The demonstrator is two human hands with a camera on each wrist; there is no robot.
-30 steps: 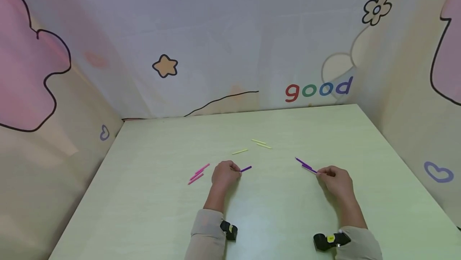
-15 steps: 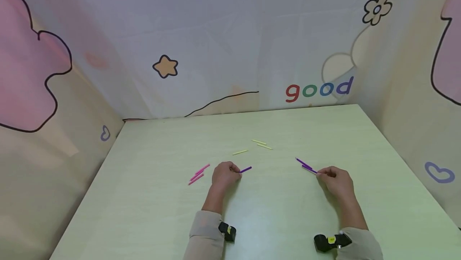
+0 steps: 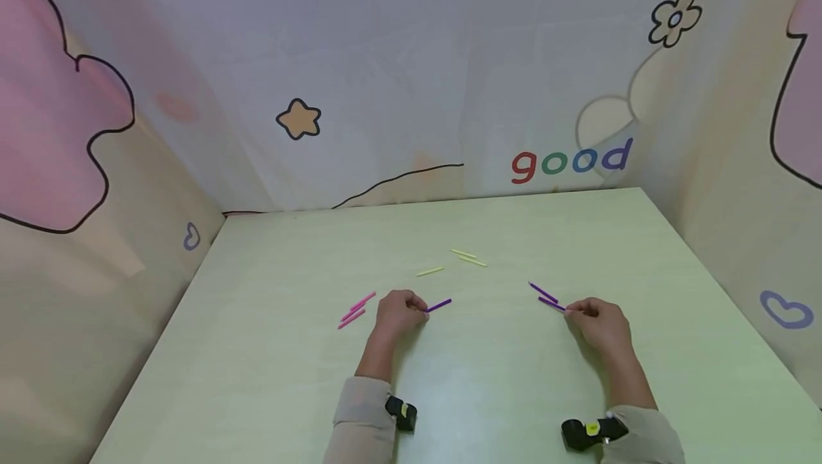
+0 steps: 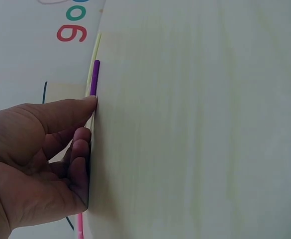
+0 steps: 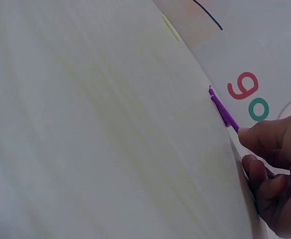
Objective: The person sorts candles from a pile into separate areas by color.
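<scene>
My left hand (image 3: 399, 314) pinches one end of a thin purple stick (image 3: 439, 305) between thumb and fingertips, low over the table. The stick's free end points right and away; in the left wrist view the purple stick (image 4: 95, 77) stands out past the thumb. At the right, my right hand (image 3: 600, 323) pinches the near end of a second purple stick (image 3: 551, 303). Another purple stick (image 3: 542, 292) lies close beside that one, roughly parallel. Several pink sticks (image 3: 352, 316) lie left of my left hand. The fingertips partly hide the gripped ends.
Three pale yellow sticks (image 3: 430, 272) lie farther back on the light table (image 3: 481, 392). Printed cloth walls (image 3: 385, 78) enclose the table at the back and sides. A black wrist camera (image 3: 401, 414) sits on the left cuff, another camera (image 3: 592, 433) on the right.
My left forearm has shifted slightly left, and a little more of its purple stick shows past the fingertips. My right hand stays nearly still. The head view has shifted slightly.
</scene>
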